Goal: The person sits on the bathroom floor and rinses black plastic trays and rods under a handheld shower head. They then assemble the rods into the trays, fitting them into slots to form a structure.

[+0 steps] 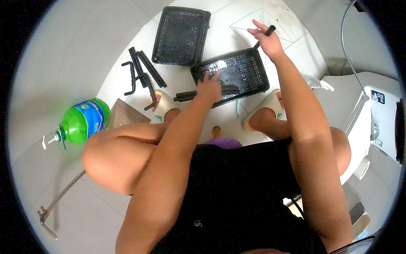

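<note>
- Black perforated plastic tray (237, 70) lies on white floor tiles (84, 51) betw. my slippers (163, 103), long axis running left-right, right end tilted a bit away from me.
- L hand (210, 86) flat on tray's near left part, fingers spread, gripping nothing.
- R hand (266, 40) past tray's far right corner, arm stretched fwd, fingers pinched on short black rod (265, 34), pointing up-right.
- Second tray (182, 34) + loose black rods (141, 70) lie further left.

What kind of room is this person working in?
Probably a bathroom or laundry room. The floor is pale tile with a drain, a white washing machine stands at the right, and a green pump bottle lies on the floor. The left hand presses a black tray; the right hand holds a rod.
</note>
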Motion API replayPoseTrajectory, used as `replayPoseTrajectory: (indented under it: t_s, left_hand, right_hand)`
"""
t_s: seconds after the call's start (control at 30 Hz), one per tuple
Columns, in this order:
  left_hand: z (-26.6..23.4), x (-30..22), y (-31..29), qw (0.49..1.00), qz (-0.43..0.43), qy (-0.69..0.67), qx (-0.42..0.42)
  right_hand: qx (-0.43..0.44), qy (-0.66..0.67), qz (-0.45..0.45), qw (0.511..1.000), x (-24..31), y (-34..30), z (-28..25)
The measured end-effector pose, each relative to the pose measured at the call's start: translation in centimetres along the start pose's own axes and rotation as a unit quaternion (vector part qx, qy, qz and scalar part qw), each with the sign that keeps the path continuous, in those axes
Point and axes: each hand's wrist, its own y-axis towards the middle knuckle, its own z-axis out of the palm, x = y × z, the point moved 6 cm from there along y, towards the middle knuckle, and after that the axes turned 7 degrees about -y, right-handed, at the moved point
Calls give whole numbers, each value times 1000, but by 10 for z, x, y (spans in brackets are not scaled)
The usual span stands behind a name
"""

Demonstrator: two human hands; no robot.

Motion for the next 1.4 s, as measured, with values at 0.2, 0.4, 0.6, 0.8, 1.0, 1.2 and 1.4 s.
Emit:
replayPoseTrajectory:
  t_s: [0.2,0.4,0.6,0.8,1.0,1.2,1.4]
  left_hand:
    - [-11,5,1,997,-19,-63,-37]
    - [-100,56,2,876,-132,-343,-314]
    - [-26,138,-1,634,-230,-728,-126]
    - [-49,83,3,526,-152,-829,-114]
    - [-172,34,14,417,4,-888,-195]
    - [-344,-41,-17,484,170,-823,-246]
    - [-446,-82,-65,562,301,-710,-298]
  right_hand:
    - [-91,47,53,993,48,9,-25]
    - [62,-196,267,942,-145,4,-2]
    - [170,-29,412,895,-152,-38,43]
    - [-33,59,420,905,-112,-25,-9]
    - [-186,125,339,914,-72,22,-109]
    - [-275,296,105,909,35,53,-235]
    - [-324,306,43,894,115,26,-323]
